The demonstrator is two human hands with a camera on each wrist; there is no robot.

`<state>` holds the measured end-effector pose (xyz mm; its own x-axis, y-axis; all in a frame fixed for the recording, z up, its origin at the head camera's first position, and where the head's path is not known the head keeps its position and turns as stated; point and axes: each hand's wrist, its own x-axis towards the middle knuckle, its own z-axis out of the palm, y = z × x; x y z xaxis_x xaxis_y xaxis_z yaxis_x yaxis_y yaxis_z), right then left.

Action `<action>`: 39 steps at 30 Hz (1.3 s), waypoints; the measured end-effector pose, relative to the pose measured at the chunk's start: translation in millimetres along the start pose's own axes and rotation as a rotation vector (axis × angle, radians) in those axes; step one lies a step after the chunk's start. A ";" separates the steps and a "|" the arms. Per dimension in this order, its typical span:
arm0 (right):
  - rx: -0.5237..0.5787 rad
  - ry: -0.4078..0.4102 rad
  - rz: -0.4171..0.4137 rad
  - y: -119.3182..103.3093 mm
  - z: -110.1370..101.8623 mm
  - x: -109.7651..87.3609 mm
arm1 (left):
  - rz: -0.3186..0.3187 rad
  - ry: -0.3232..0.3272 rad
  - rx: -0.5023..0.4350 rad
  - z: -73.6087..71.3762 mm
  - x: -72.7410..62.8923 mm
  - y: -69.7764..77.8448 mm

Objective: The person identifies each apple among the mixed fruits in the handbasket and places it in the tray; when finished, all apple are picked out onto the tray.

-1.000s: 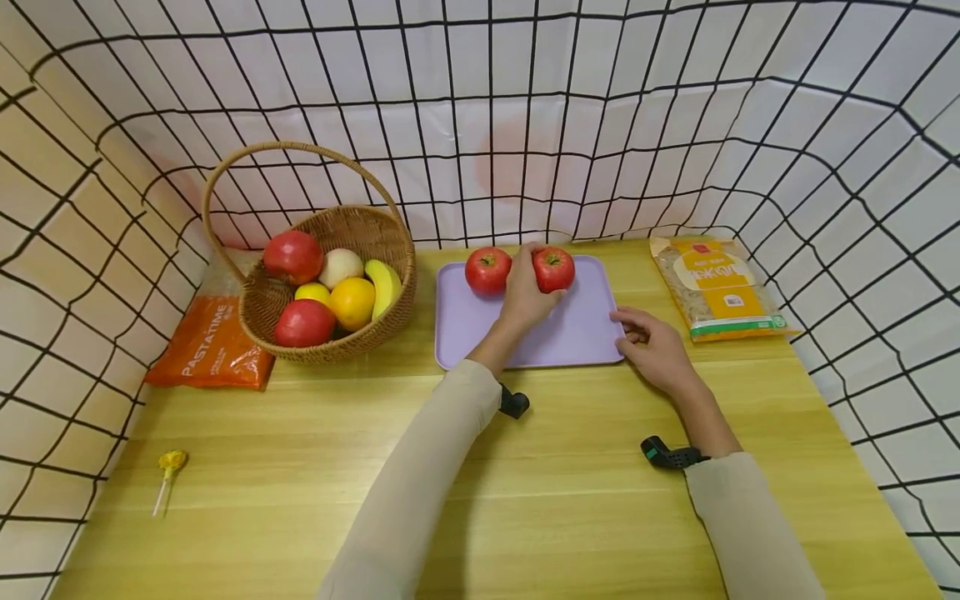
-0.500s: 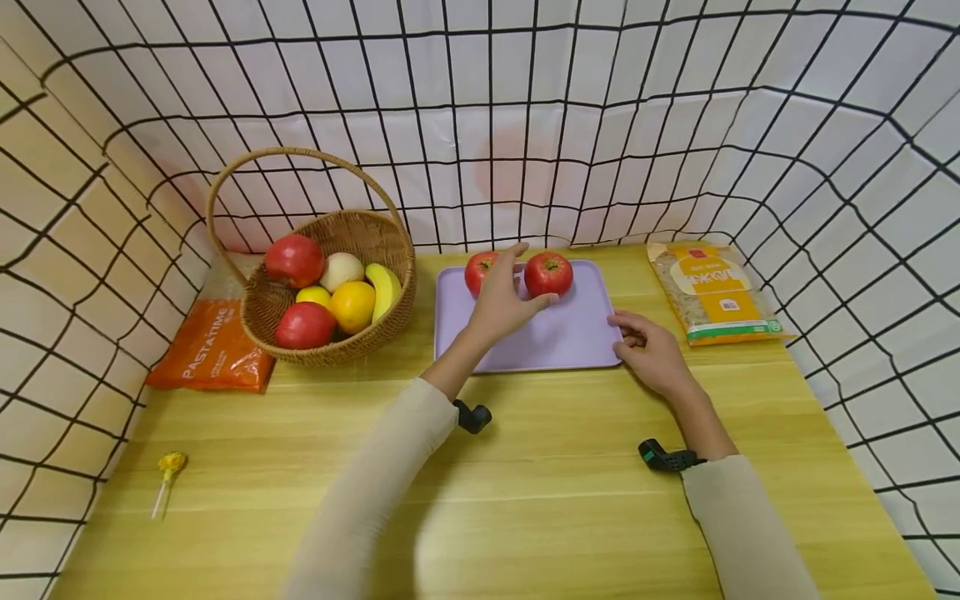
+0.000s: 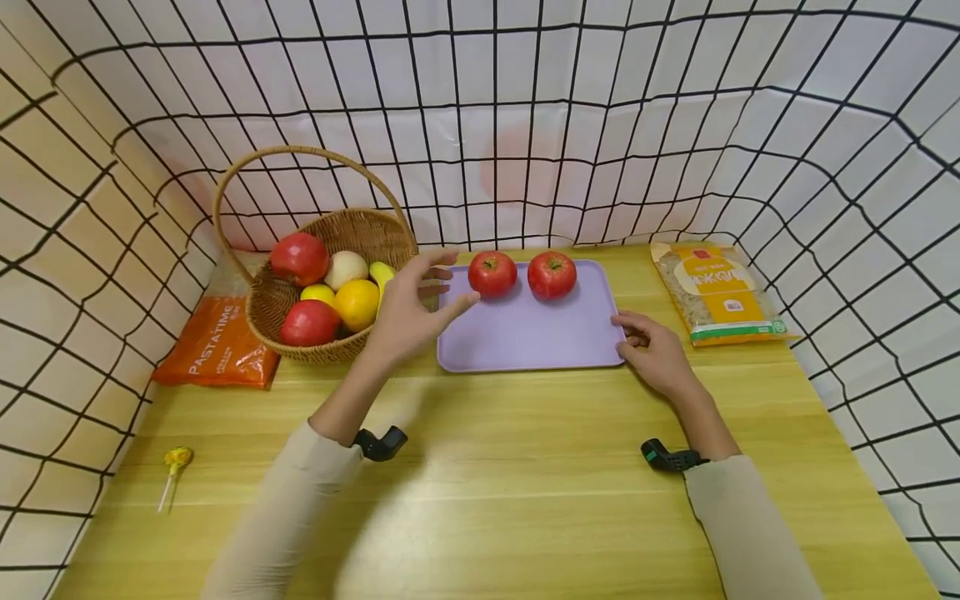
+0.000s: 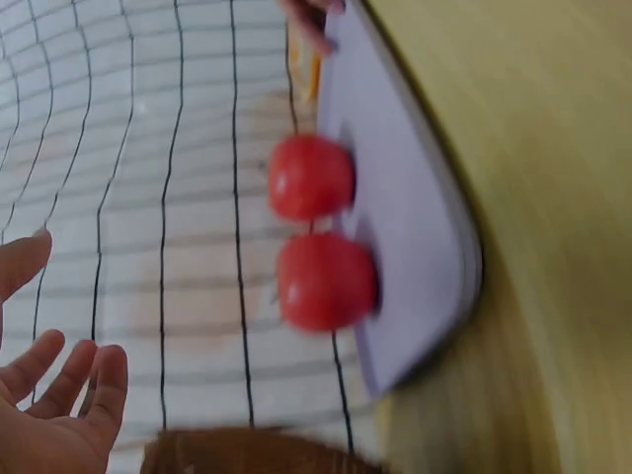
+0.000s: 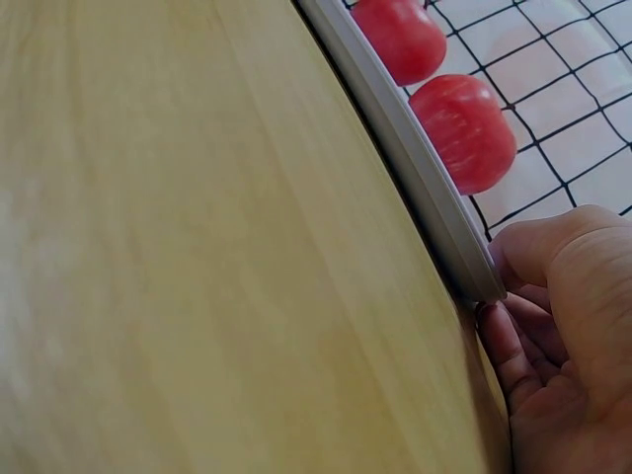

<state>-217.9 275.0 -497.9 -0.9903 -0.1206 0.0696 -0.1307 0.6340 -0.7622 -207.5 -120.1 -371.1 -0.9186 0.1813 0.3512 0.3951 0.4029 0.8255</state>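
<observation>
My left hand (image 3: 407, 317) hovers in the air between the basket and the tray, fingers spread and holding nothing. It covers part of a banana in the head view; the left wrist view shows its fingers (image 4: 104, 395) apart from everything. Two red tomatoes (image 3: 492, 274) (image 3: 552, 275) sit side by side at the back of the lilac tray (image 3: 525, 337). At the tray's right edge, my right hand (image 3: 656, 354) pinches the rim between thumb and fingers, seen closer in the right wrist view around the tray corner (image 5: 474, 272).
A wicker basket (image 3: 408, 233) with a tall handle holds several fruits at the left. Behind it lies an orange pasta bag (image 3: 225, 350). A yellow lollipop (image 3: 176, 462) lies front left, and a grain bag (image 3: 720, 292) at the right. Gridded cloth walls (image 3: 480, 125) enclose the table.
My left hand has let go of the right tomato and moved left, off the tray towards the basket. My right hand stays at the tray's edge.
</observation>
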 end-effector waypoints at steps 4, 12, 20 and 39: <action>-0.003 -0.002 0.000 -1.1 -0.4 1.0 | -0.017 0.090 0.039 -34.8 -8.4 -6.0; -0.008 -0.014 0.018 1.1 -2.3 -4.7 | -0.144 0.183 0.178 -85.8 -15.5 -30.9; 0.000 -0.008 0.008 4.4 -1.2 -4.5 | -0.282 0.228 0.365 -118.8 -19.8 -47.2; 0.010 -0.008 0.007 -0.9 -0.1 -0.2 | -0.411 0.218 0.481 -153.7 -15.3 -67.0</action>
<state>-217.5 274.5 -497.2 -0.9908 -0.1219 0.0591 -0.1230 0.6270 -0.7693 -221.3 -287.7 -363.9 -0.9559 -0.2371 0.1732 -0.0738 0.7649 0.6399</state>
